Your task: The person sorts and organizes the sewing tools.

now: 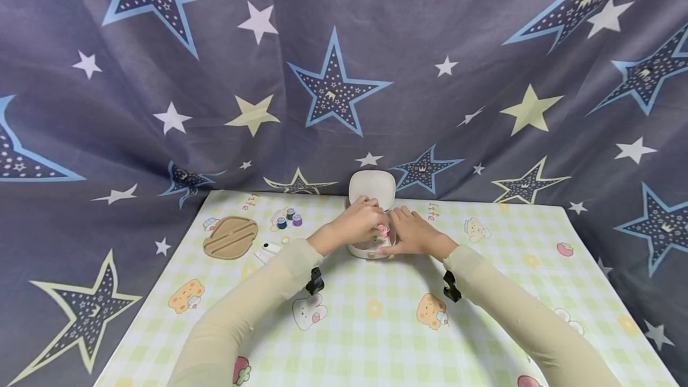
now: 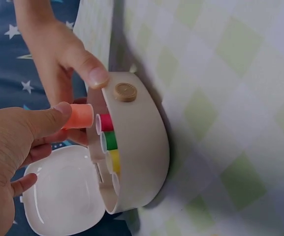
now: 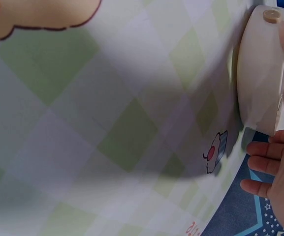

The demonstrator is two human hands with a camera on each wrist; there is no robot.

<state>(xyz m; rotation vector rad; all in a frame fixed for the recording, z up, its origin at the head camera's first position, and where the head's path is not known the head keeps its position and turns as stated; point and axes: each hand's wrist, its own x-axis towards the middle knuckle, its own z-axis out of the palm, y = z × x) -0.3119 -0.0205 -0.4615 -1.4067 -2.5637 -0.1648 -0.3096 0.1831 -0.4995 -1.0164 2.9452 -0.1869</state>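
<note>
My left hand (image 2: 9, 142) pinches an orange thread spool (image 2: 79, 116) between thumb and fingers, over the open mouth of a small white sewing box (image 2: 144, 147). Inside the box, a red spool (image 2: 104, 123), a green spool (image 2: 109, 141) and a yellow spool (image 2: 113, 161) stand in a row. My right hand (image 1: 414, 233) holds the box by its right side. Its thumb lies at the front rim near a round tan button (image 3: 272, 16), and its other fingers reach round the side. The box's white lid (image 1: 372, 189) is tipped up at the back.
To the left lie a brown divided tray (image 1: 231, 237), several dark and purple spools (image 1: 290, 218) and a white object (image 1: 267, 251) partly behind my left sleeve. A checked cloth (image 1: 371, 339) covers the table. A star-patterned curtain (image 1: 419, 118) hangs behind its far edge.
</note>
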